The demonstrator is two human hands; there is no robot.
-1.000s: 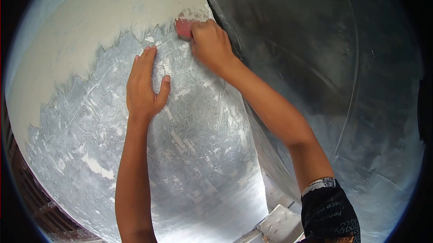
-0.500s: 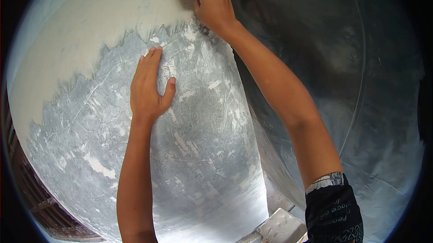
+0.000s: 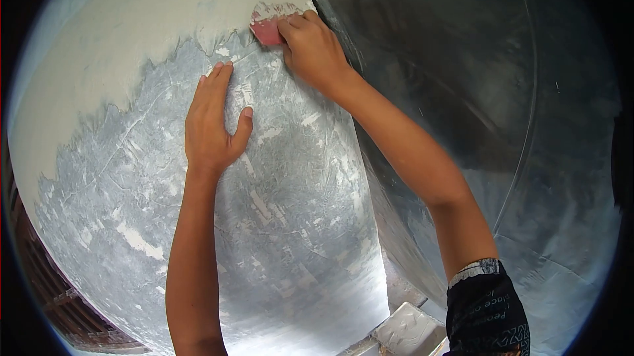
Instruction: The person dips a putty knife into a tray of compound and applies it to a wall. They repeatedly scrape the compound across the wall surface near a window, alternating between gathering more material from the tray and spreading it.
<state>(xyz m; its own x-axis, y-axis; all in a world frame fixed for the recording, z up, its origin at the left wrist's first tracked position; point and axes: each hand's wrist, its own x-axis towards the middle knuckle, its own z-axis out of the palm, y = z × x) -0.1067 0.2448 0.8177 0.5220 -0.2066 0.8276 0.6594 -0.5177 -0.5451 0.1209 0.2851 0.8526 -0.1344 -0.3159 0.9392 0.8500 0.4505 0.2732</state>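
Note:
A large curved grey panel [image 3: 284, 171] with whitish patches fills the left and middle of the head view. Its upper part carries a cream coat of filler [image 3: 165, 12] with a jagged lower edge. My right hand [image 3: 312, 47] is closed on a pink putty spreader [image 3: 267, 31], whose top edge is smeared with filler. The spreader lies against the panel at the coat's lower border, close to the panel's right edge. My left hand [image 3: 214, 118] rests flat on the grey area below that border, fingers together and thumb apart, holding nothing.
A dark smooth curved surface [image 3: 456, 78] stands to the right, past the panel's edge. At the lower right is a container [image 3: 411, 331] of pale filler. Dark slatted material [image 3: 59, 290] shows at the lower left. A black sleeve [image 3: 485, 310] covers my upper right arm.
My right hand has drawn the spreader downward from near the top of the panel, and more of the spreader's face shows. My left hand stays in nearly the same place.

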